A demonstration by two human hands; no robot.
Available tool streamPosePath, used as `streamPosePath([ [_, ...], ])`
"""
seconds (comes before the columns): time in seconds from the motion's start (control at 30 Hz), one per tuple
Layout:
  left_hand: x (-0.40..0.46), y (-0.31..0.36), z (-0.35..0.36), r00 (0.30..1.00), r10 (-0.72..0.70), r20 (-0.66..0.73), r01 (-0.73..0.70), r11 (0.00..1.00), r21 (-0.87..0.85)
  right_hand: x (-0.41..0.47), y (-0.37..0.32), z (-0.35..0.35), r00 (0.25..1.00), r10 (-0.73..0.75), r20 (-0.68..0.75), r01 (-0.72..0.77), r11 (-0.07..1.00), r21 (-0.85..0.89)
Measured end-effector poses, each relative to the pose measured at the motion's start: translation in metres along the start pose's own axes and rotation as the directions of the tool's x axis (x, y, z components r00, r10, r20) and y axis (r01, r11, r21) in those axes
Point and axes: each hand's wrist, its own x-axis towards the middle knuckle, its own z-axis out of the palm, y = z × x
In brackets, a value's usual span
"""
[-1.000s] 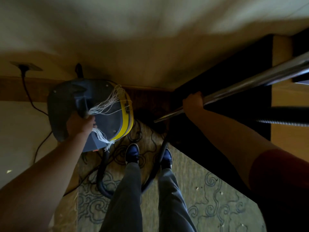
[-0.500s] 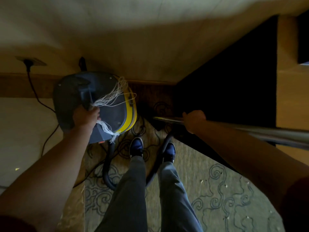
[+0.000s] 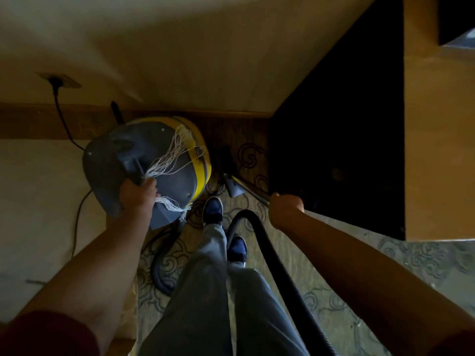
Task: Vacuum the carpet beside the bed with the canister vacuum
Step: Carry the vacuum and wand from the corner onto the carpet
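The left hand [image 3: 137,195] is closed around the handle of the vacuum [image 3: 146,165], which is near the wall at the carpet's [image 3: 295,255] far edge. The right hand [image 3: 285,209] grips the wand [image 3: 253,187] in a full fist. The hose [image 3: 275,265] curves between both arms, above the legs.

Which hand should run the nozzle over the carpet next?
Right. The right hand already grips the wand, its nozzle down at the carpet. The left hand is busy holding the canister handle.
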Motion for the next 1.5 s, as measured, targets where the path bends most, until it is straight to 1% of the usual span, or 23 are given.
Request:
streamPosePath([
  [0.1,-0.017,-0.022,-0.001,1.000,-0.020,-0.007,0.020,0.999,-0.029,-0.005,0.005,0.024,1.000,-0.013,0.012,0.013,1.000,0.000],
  [0.17,-0.025,-0.035,-0.003,0.999,-0.008,-0.031,0.007,0.999,-0.031,-0.005,0.008,0.044,1.000,-0.008,-0.026,0.008,1.000,0.011],
  [0.27,-0.034,-0.056,-0.003,0.999,0.018,-0.026,-0.018,1.000,-0.019,-0.007,0.013,0.074,0.998,0.014,-0.067,-0.013,1.000,0.003],
  [0.37,-0.039,-0.060,-0.004,0.998,0.040,-0.054,-0.040,0.999,0.001,-0.005,0.019,0.092,0.993,0.052,-0.110,-0.050,0.999,0.021],
  [0.47,-0.041,-0.060,0.001,0.997,0.057,-0.059,-0.061,0.996,-0.065,-0.002,0.023,0.104,0.993,0.005,-0.119,-0.005,1.000,0.002],
  [0.53,-0.040,-0.062,-0.001,0.999,0.036,-0.028,-0.039,0.992,-0.119,0.000,0.023,0.116,0.991,-0.014,-0.133,0.016,1.000,0.018],
  [0.6,-0.038,-0.063,-0.008,0.999,-0.024,0.044,0.031,0.985,-0.170,0.000,0.023,0.125,0.989,-0.023,-0.149,0.029,0.999,0.038],
  [0.67,-0.036,-0.066,-0.014,0.989,-0.084,0.121,0.105,0.979,-0.173,-0.006,0.023,0.129,0.989,-0.026,-0.146,0.033,0.998,0.051],
  [0.73,-0.037,-0.072,-0.018,0.987,-0.097,0.125,0.117,0.979,-0.166,-0.015,0.024,0.136,0.990,-0.023,-0.140,0.028,0.999,0.032],
  [0.8,-0.039,-0.064,-0.019,0.995,-0.069,0.073,0.082,0.979,-0.186,-0.024,0.027,0.144,0.986,0.012,-0.168,-0.008,1.000,0.022],
  [0.9,-0.038,-0.035,-0.026,1.000,0.003,-0.019,-0.006,0.988,-0.156,-0.037,0.039,0.151,0.985,-0.035,-0.170,0.040,0.999,0.026],
  [0.93,-0.039,-0.023,-0.030,1.000,0.004,-0.024,-0.008,0.990,-0.142,-0.039,0.045,0.155,0.983,-0.033,-0.182,0.043,0.998,0.046],
  [1.03,-0.043,-0.008,-0.040,0.999,0.034,-0.036,-0.037,0.995,-0.097,-0.046,0.060,0.162,0.987,-0.044,-0.154,0.056,0.996,0.075],
  [1.2,-0.071,-0.029,-0.065,1.000,0.008,0.006,-0.008,1.000,-0.018,-0.067,0.062,0.185,0.992,-0.020,-0.128,0.037,0.991,0.132],
  [1.3,-0.091,-0.036,-0.076,0.999,0.040,0.011,-0.040,0.999,-0.011,-0.087,0.060,0.211,0.989,0.025,-0.146,-0.002,0.988,0.153],
  [1.4,-0.102,-0.040,-0.087,0.998,0.062,0.014,-0.062,0.998,-0.017,-0.102,0.052,0.227,0.981,0.030,-0.193,0.000,0.988,0.154],
  [1.5,-0.127,-0.061,-0.099,0.993,0.100,0.069,-0.099,0.995,-0.010,-0.129,0.041,0.257,0.969,0.067,-0.238,-0.027,0.986,0.166],
])
